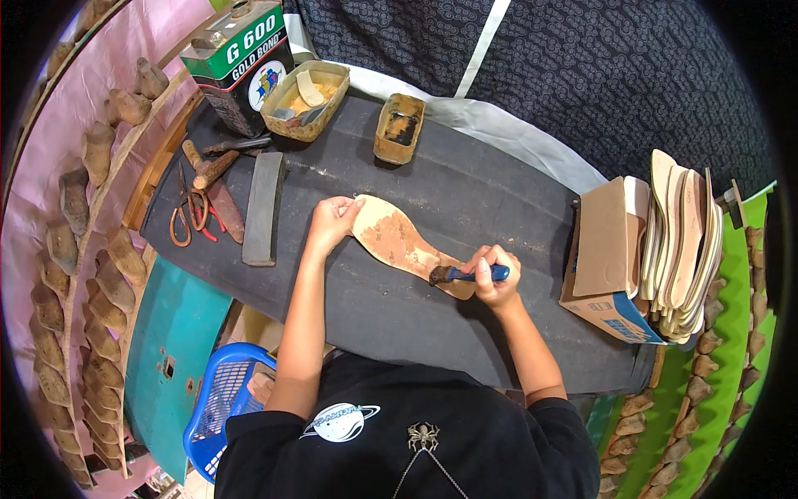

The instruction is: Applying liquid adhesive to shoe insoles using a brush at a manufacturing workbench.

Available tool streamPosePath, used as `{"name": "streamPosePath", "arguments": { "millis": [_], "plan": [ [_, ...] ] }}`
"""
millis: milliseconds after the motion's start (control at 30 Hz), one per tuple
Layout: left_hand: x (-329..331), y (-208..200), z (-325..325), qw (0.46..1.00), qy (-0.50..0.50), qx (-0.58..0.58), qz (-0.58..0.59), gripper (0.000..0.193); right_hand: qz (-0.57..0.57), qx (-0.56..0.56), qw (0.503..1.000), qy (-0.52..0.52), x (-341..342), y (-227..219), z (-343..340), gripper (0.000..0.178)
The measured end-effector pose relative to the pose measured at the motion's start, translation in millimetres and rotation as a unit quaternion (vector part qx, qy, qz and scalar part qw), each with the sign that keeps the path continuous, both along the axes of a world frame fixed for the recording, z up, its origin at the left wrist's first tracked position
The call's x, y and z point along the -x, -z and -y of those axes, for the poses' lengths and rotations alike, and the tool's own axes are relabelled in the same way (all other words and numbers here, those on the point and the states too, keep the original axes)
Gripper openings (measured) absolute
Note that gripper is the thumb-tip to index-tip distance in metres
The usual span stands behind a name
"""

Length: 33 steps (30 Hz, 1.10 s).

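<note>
A shoe insole point(391, 236) lies on the dark work table, pale at the rim with a wet-looking brown coating over much of its face. My left hand point(334, 219) pinches the insole's wide toe edge between thumb and fingers. In my right hand point(497, 274) is a brush point(474, 273) with a blue handle, fingers wrapped round it. The brush's dark, caked bristles touch the insole near its heel end. Part of the heel end is hidden under the brush and my right hand.
Beyond stand a glue can point(241, 71), a tub with scrapers point(306, 100) and a stained small tub point(399, 129). Scissors point(189, 208), a hammer point(218, 162) and a grey bar point(263, 208) lie left. A cardboard box point(611, 241) beside stacked insoles point(683, 241) stands right.
</note>
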<state>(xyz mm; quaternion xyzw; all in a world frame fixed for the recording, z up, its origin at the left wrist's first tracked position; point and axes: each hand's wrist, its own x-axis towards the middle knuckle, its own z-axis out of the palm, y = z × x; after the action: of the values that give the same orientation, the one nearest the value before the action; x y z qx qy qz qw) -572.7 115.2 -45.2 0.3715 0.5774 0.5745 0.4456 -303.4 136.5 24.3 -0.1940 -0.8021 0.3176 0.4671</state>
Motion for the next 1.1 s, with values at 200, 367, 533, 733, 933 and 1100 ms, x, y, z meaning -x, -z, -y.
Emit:
{"name": "streamPosePath", "arguments": {
  "millis": [200, 367, 533, 733, 933, 1100],
  "plan": [
    [2.2, 3.5, -0.8, 1.000, 0.003, 0.005, -0.021, 0.023, 0.080, 0.044, 0.996, 0.009, 10.8, -11.5, -16.2, 0.024],
    [-1.9, 0.5, 0.7, 1.000, -0.002, -0.001, -0.008, 0.023, -0.097, 0.107, 0.990, 0.009, 48.9, -3.1, -14.5, 0.022],
    [-1.5, 5.5, -0.6, 1.000, -0.002, -0.002, -0.007, 0.023, -0.090, 0.107, 0.990, 0.029, 38.5, 10.2, -10.5, 0.023],
    [0.8, 0.4, -0.5, 1.000, 0.008, 0.010, -0.002, 0.023, -0.009, 0.076, 0.996, 0.047, 4.6, 0.4, -8.5, 0.027],
    [1.7, 4.4, -0.2, 1.000, 0.015, 0.006, -0.010, 0.024, -0.040, 0.100, 0.993, 0.054, 28.9, -15.1, -11.7, 0.026],
    [-1.2, 3.4, 0.0, 1.000, 0.014, -0.002, 0.000, 0.024, -0.083, 0.122, 0.989, 0.029, 55.6, 0.2, -20.0, 0.022]
  ]
}}
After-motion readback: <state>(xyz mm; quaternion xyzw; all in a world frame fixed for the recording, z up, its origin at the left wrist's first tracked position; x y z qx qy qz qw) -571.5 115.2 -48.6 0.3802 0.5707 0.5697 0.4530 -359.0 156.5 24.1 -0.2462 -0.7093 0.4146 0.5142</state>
